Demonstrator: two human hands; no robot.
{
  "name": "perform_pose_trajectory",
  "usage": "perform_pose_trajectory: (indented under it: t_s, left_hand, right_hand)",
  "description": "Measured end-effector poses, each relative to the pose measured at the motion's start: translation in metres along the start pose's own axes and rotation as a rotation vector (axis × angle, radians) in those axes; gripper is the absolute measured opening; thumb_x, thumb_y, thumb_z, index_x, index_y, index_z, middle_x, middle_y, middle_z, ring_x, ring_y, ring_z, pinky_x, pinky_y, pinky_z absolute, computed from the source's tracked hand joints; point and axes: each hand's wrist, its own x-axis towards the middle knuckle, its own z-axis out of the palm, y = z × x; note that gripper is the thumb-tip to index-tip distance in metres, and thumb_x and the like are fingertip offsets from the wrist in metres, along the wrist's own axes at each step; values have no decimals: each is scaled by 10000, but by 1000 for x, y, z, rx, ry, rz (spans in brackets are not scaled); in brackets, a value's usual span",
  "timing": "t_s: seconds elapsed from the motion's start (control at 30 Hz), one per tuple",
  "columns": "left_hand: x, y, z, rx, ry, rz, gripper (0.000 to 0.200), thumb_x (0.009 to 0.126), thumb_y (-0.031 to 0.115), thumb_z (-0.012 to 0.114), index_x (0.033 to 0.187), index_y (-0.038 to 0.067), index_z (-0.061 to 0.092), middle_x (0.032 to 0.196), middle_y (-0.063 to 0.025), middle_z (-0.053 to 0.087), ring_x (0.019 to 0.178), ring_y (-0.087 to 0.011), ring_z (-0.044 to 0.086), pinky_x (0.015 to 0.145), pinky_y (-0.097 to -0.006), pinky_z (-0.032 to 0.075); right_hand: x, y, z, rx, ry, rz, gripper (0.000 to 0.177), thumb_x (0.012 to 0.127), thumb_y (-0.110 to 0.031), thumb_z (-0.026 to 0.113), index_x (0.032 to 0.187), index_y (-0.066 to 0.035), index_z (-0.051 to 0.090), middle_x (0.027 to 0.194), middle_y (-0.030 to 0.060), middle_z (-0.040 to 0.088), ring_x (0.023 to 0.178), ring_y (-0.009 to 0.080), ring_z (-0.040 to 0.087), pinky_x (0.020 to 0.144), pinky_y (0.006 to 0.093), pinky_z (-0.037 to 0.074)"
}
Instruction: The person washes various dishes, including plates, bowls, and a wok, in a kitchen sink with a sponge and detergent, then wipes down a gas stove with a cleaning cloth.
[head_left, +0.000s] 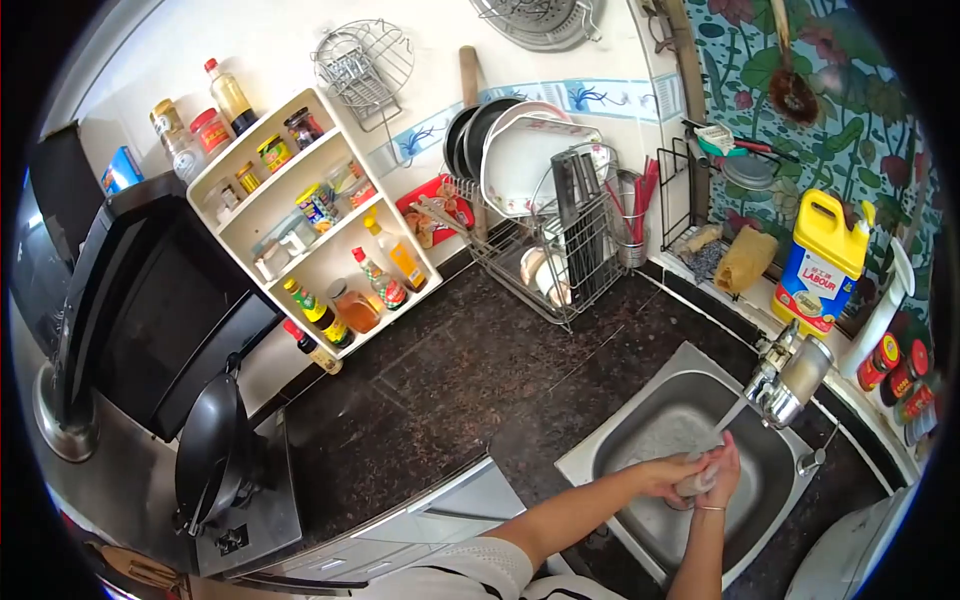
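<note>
Both hands are together over the stainless steel sink (640,400), close below the running faucet (775,385). My left hand (668,476) is closed around a small pale, rounded object (694,484), whose kind I cannot make out. My right hand (722,470) cups the same object from the other side, a thin bracelet on its wrist. Water (733,412) runs from the spout down to the fingers. Part of the object is hidden by the fingers.
A yellow detergent jug (822,260) stands behind the faucet. On the dark counter (430,400) are a wire dish rack (570,290) with pans and a tray, and a white spice shelf (300,255). A black wok (212,440) rests on the stove at left.
</note>
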Motion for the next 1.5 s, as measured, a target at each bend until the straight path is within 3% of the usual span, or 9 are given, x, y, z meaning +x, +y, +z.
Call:
perform_pose_trajectory:
  t_s: [0.1,0.27,0.47,0.6,0.77,0.9,1.27,1.37,1.5]
  left_hand:
    - [-10,9,-7,-322,-394,-112,461,827,429,598,1084,55,518,937,-73,611,729,-253,584,595,-357,474]
    - [5,-21,-19,48,-528,-138,389,777,367,648,999,61,556,825,-73,630,662,-278,589,576,-375,472]
    - [-18,3,3,951,-71,315,209,712,176,676,878,81,593,675,-60,603,547,-180,554,457,-281,421]
    - [-7,-5,6,962,35,201,222,654,97,682,861,79,604,628,-63,575,469,-153,499,402,-252,381]
    - [-28,55,-28,-22,-810,-293,152,662,89,683,789,96,600,617,-70,573,440,-160,479,369,-265,358]
    - [-41,74,-18,71,-862,-365,124,676,77,671,752,103,576,595,-49,546,437,-142,458,372,-247,341]
    - [-60,100,-4,447,-749,-203,167,673,40,632,633,84,476,579,-57,514,417,-156,398,381,-270,351]
    - [-62,94,0,941,-596,363,134,670,90,630,678,65,498,605,-96,569,431,-223,471,409,-314,402]
    - [-68,83,8,1178,-307,517,136,692,139,611,748,35,542,626,-132,606,481,-271,547,463,-375,450]
  right_hand:
    - [8,1,-1,-72,11,30,208,932,-169,465,1032,-14,562,674,31,567,609,107,533,594,230,454]
    - [6,-3,1,-514,-131,79,164,917,-155,460,894,-25,557,577,9,503,518,102,467,531,236,419]
    - [-16,1,22,-750,-42,-58,150,885,-163,516,865,-23,566,685,46,536,582,124,480,568,256,411]
    - [-43,-21,41,-974,-54,-434,147,861,-168,549,858,-23,570,741,68,555,613,141,490,586,268,406]
    - [-69,-90,62,-1604,-471,-1359,178,802,-172,584,908,-30,570,755,87,574,606,178,512,585,288,405]
    - [-69,-120,71,-1779,-769,-1513,278,730,-213,615,935,-29,577,814,108,587,654,222,548,628,314,425]
    - [-75,-112,61,-2105,-709,-903,197,686,-188,607,845,-75,583,676,96,595,483,247,537,462,351,411]
    - [-74,-106,56,-2052,-687,-842,181,679,-182,600,820,-71,578,615,103,589,436,274,520,423,371,398]
    - [-74,-93,51,-2063,-593,-695,176,673,-181,595,796,-55,577,595,117,595,449,304,532,438,389,414]
